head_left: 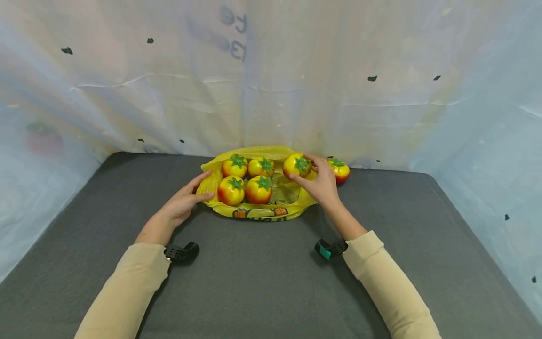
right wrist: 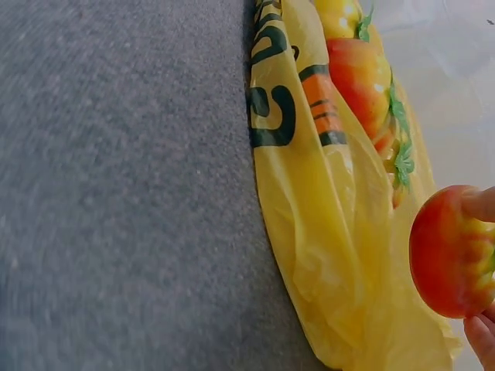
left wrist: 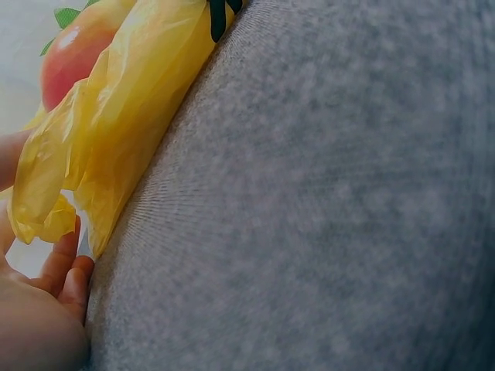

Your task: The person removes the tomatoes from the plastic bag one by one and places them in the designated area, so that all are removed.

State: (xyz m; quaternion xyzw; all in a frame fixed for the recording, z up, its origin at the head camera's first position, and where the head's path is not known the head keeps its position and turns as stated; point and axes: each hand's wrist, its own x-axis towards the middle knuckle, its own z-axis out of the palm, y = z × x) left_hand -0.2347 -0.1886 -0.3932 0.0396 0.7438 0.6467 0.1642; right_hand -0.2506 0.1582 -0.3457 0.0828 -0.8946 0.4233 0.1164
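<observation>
A yellow plastic bag (head_left: pixel 254 214) lies with its mouth spread wide, and several red-and-yellow toy tomatoes (head_left: pixel 231 190) with green leaf tops sit in its left part. My left hand (head_left: pixel 179 205) holds the bag's left edge, its thumb and fingers about the folded plastic (left wrist: pixel 46 193). Over the bag's right part, my right hand (head_left: pixel 323 186) grips another toy tomato (head_left: pixel 296 165) between thumb and fingers. The same tomato (right wrist: pixel 448 251) shows its red side in the right wrist view, above the bag's rim.
One more toy tomato (head_left: pixel 340 172) stands on the grey tabletop (head_left: pixel 254 273) just right of the bag, behind my right hand. Pale plastic sheeting (head_left: pixel 296 70) hangs behind the table's back edge and along both sides.
</observation>
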